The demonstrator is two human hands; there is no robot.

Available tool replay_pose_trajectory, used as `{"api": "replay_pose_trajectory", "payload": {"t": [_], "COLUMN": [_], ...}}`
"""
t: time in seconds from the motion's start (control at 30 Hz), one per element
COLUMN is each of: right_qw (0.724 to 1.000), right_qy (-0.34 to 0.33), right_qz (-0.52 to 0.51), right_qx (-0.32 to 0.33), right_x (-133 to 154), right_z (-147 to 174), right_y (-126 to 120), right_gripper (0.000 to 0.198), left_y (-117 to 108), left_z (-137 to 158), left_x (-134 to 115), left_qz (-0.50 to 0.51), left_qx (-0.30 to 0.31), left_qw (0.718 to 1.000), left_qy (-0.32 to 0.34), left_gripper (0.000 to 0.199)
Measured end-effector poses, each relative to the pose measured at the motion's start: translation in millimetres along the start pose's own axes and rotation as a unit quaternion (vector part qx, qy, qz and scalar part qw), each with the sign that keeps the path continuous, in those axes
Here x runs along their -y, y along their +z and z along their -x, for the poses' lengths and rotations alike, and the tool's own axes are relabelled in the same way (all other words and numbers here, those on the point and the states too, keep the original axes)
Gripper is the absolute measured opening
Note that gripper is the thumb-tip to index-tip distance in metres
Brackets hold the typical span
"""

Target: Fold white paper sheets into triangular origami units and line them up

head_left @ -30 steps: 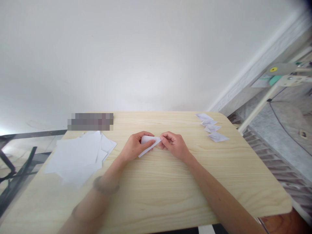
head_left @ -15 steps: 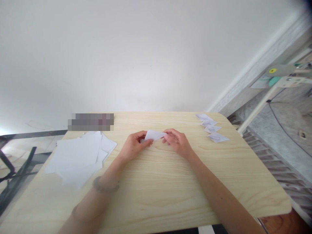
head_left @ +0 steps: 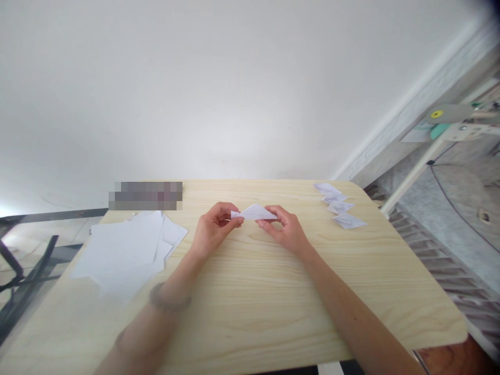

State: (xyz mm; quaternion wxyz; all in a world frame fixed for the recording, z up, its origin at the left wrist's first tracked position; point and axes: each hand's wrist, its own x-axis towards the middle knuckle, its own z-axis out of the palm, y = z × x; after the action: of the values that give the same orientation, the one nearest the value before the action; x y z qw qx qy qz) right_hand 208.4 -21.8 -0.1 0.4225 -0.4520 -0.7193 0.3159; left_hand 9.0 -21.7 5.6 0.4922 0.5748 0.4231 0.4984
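Observation:
Between my hands is a small folded white paper (head_left: 255,211), which shows as a low triangle with its peak away from me. My left hand (head_left: 217,225) pinches its left end between thumb and fingers, where a short tab of paper sticks out. At the right end, my right hand (head_left: 284,227) grips the paper, thumb along the near edge and fingers behind. The fingers behind the paper are partly hidden. Both hands are above the middle of the wooden table (head_left: 253,291).
White paper sheets (head_left: 125,245) lie in a loose, overlapping pile on the left. Several folded paper pieces (head_left: 349,221) form a row at the back right. A pixelated patch (head_left: 146,196) covers something at the back left. The wall (head_left: 242,94) rises behind the table.
The folded paper has turned from a slanted flap into a level, wider triangle. My right hand has shifted its hold from the paper's tip to its right end.

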Motion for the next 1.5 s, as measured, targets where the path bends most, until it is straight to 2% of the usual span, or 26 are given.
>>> {"api": "replay_pose_trajectory", "payload": {"t": [0.27, 0.37, 0.47, 0.57, 0.83, 0.97, 1.13, 1.33, 1.5], "right_qw": [0.995, 0.995, 0.997, 0.998, 0.990, 0.985, 0.978, 0.981, 0.990], "right_qy": [-0.068, -0.059, -0.029, -0.033, -0.106, -0.141, -0.168, -0.150, -0.100], "right_qz": [0.071, 0.082, 0.069, 0.059, 0.084, 0.095, 0.115, 0.111, 0.096], "right_qx": [-0.007, -0.002, 0.001, 0.001, 0.031, 0.032, 0.050, 0.052, 0.038], "right_x": [5.7, 3.8, 2.1, 2.2, 4.7, 1.4, -2.1, 0.3, 4.3], "right_z": [1.4, 2.4, 3.4, 3.5, 2.3, 1.7, 1.2, 1.8, 2.4], "right_y": [0.5, 1.0, 0.8, -1.0, -2.3, -3.5, -6.0, -5.0, -1.2], "right_gripper": [0.018, 0.019, 0.018, 0.015, 0.014, 0.015, 0.016, 0.016, 0.016], "left_y": [1.8, 3.2, 3.6, 2.7, 1.2, 0.6, 2.0, 2.2, -0.2], "left_z": [3.1, 3.4, 3.5, 3.9, 4.5, 4.8, 5.4, 5.9, 6.8], "left_x": [2.0, 1.8, 1.3, 0.2, -0.8, -2.5, -6.5, -2.9, -3.7], "left_qz": [-0.043, -0.067, -0.046, -0.063, -0.161, -0.208, -0.214, -0.176, -0.243], "left_qx": [-0.001, 0.008, -0.011, -0.016, 0.020, 0.060, 0.112, 0.080, 0.070], "left_qw": [0.999, 0.997, 0.998, 0.997, 0.985, 0.975, 0.969, 0.980, 0.965], "left_qy": [0.020, 0.032, 0.044, 0.038, 0.051, 0.052, 0.054, 0.048, 0.064], "left_gripper": [0.021, 0.020, 0.024, 0.022, 0.015, 0.017, 0.021, 0.015, 0.018]}}
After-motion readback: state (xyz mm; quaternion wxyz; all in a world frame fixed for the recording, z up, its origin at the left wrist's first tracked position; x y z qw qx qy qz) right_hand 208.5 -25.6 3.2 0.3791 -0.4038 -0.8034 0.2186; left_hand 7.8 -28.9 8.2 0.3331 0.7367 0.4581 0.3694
